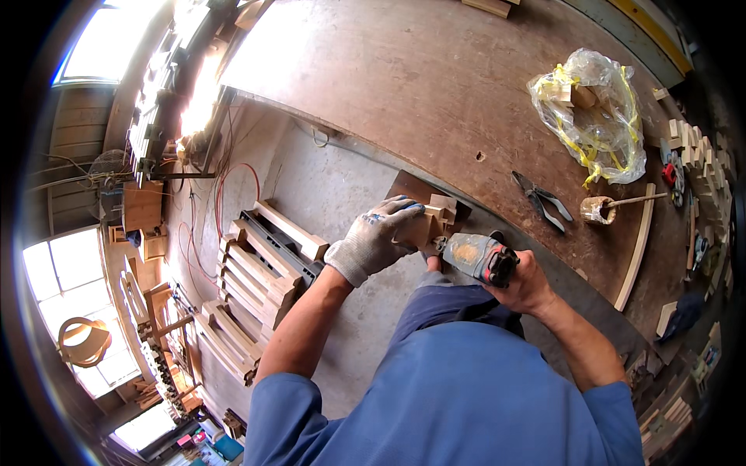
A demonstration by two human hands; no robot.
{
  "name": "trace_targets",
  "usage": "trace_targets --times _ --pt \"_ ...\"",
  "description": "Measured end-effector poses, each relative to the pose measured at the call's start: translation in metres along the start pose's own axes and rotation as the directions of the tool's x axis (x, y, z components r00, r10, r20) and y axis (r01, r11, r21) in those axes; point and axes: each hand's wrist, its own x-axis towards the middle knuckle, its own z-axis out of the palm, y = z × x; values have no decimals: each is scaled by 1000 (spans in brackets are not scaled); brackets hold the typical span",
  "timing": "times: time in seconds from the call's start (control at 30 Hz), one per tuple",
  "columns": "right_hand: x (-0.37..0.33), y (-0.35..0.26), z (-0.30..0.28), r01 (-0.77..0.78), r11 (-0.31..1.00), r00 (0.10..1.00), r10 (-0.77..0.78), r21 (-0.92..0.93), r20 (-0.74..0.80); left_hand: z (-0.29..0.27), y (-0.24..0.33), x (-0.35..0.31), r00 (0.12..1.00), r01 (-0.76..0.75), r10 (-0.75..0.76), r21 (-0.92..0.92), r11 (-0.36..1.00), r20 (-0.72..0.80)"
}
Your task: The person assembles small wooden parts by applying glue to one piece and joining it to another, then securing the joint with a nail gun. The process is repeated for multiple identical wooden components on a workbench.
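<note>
Plastic bag (631, 159) holds wood blocks (583, 97); left hand (377, 235) grips a wooden piece (414, 232), right hand (529, 286) a power tool (471, 256).

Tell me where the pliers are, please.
In the head view, the pliers lie right of centre on the brown tabletop, just left of the cup.

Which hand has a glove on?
The left hand: it wears a pale glove and holds a wooden piece. The right hand is bare and holds the power tool.
</note>
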Motion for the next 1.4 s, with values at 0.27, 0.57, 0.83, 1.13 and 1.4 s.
trace_targets --times 0.27,0.57,0.83,1.13,1.4 --pt "1 0 -1 -8 1000 1000 8 4 0 0 0 1 1000 14 -14 -6 1000 18" --pt "1 1 -3 17 999 1000 -17 -38 4 1 1 1 1000 12 -12 23 1000 17" --pt "-31 -1 -16 -67 996 997 64 -62 -40 -1 -2 -2 1000 -25 25 -12 1000 -18" --pt "-134 -30 -91 -605 791 723 593 89 -355 -5 9 2 998 -58 60 102 993 -12" --pt "-285 66 -195 -761 425 51 793 491 -607 -3 21 3 997 -69 74 146 987 -25"
